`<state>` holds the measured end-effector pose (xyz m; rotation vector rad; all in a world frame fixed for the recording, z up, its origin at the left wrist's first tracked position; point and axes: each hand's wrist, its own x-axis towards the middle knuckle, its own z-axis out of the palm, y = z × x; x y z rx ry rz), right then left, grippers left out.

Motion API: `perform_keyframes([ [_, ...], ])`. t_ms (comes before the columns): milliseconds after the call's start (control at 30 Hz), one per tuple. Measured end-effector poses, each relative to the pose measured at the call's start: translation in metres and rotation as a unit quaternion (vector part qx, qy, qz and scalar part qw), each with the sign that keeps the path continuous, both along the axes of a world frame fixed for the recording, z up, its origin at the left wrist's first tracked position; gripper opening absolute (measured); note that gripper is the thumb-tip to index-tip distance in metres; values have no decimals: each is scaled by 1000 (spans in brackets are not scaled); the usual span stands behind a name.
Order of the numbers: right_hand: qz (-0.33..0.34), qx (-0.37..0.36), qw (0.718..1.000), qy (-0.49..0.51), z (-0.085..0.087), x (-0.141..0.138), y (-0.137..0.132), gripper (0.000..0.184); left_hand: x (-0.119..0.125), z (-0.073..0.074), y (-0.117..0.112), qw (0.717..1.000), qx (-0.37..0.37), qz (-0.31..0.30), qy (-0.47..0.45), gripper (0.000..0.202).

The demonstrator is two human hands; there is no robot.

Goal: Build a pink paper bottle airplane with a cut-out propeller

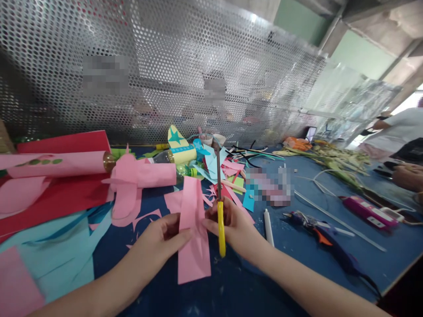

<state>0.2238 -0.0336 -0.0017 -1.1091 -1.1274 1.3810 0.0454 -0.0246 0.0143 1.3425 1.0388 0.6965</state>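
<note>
A strip of pink paper (194,259), folded lengthwise, stands between my hands above the blue table. My left hand (165,235) pinches its left edge between thumb and fingers. On the other edge, the thumb and fingertips of my right hand (231,224) grip the same paper. That hand also holds yellow-handled scissors (221,233), their blades pointing up and away from me. Just beyond lie pink paper offcuts (173,201). To the left is a pink paper-covered model (155,175) with rounded, wing-like pieces.
Red card (66,198) and light-blue paper (66,242) cover the left side. A yellow bottle model (183,152) stands behind among scraps. On the right lie a white pen (268,226), a glue gun (325,237) and a purple power strip (370,212). Perforated metal (185,66) borders the back; a person (399,132) is at far right.
</note>
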Motion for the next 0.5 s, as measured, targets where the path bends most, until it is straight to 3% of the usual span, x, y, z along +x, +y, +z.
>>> perform_keyframes([
  [133,15,-17,1000,-1,2,-1,-4,50,0,4,-1,999,-6,39,-25,27],
  [500,43,-19,999,0,5,-3,-10,51,0,6,-2,994,-34,61,-85,32],
])
